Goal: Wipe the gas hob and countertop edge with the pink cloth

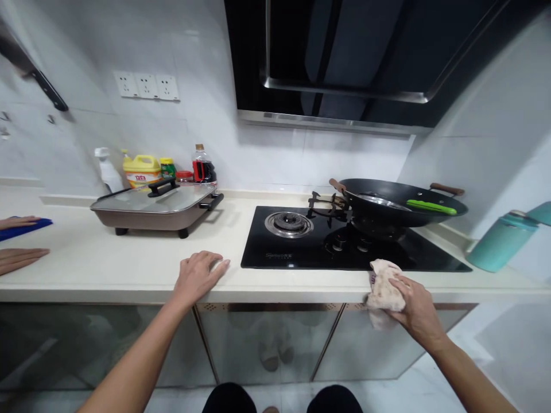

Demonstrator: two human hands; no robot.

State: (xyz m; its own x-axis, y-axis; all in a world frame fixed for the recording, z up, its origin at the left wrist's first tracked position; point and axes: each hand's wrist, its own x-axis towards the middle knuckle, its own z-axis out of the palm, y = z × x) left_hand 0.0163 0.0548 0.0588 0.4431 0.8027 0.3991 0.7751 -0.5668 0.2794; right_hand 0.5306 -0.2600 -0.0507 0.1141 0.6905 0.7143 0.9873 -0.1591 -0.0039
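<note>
My right hand (pixel 415 310) grips a pale, stained cloth (pixel 385 287) at the counter's front edge, just below the black gas cooktop (pixel 293 252). Part of the cloth hangs over the edge. Resting on the white countertop (pixel 142 264), my left hand (pixel 200 275) holds nothing, its fingers slightly bent and the thumb apart. It lies left of the cooktop. A black wok (pixel 400 195) with wooden handles sits over the right burner, with a green-handled utensil (pixel 430 206) in it. The left burner (pixel 288 223) is bare, and a pan support (pixel 329 205) lies behind, near the wok.
An electric pan (pixel 133 218) with a glass lid stands at left, bottles (pixel 144 170) behind it. A teal flask (pixel 495 241) is at far right. Another person's hands (pixel 23 258) and a blue cloth (pixel 26 228) are at far left. A range hood (pixel 336 57) overhangs the cooktop.
</note>
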